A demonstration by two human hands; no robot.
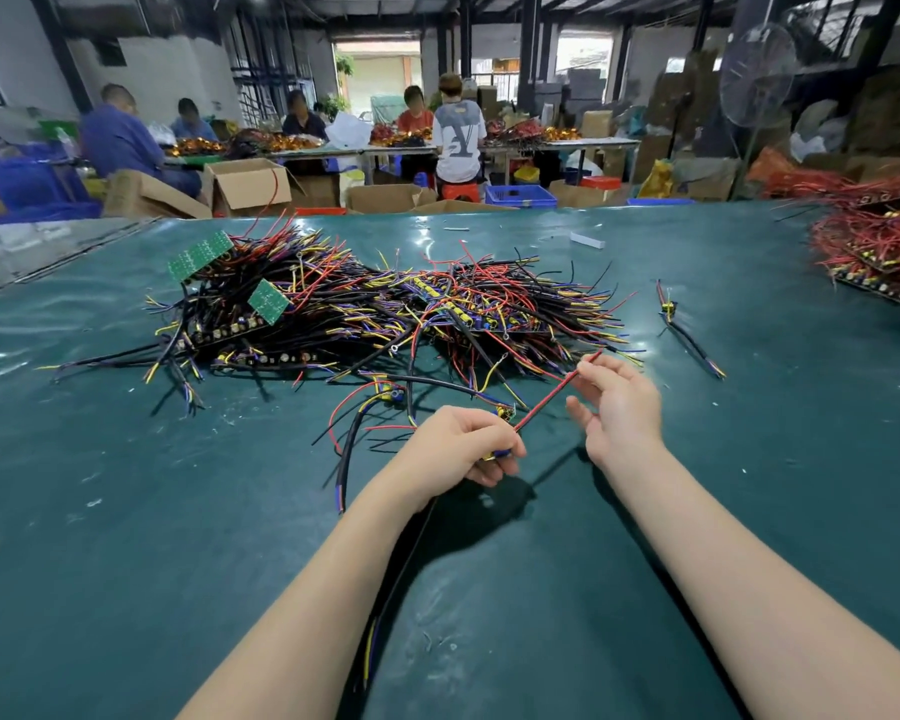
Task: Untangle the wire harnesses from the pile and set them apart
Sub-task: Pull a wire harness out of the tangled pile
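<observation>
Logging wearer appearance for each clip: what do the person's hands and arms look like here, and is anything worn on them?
Nothing worn shows. The left hand and right hand are bare, with no gloves and no rings visible. The left forearm and right forearm are uncovered down to the frame's bottom edge: no sleeves, watch or wristband in view.

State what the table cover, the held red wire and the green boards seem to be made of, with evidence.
Table cover: probably glossy vinyl or similar plastic sheet; it ripples and mirrors light. Red wire: smooth, plastic-looking coating; core unseen. Green boards: likely rigid circuit board, flat with dotted rows.
</observation>
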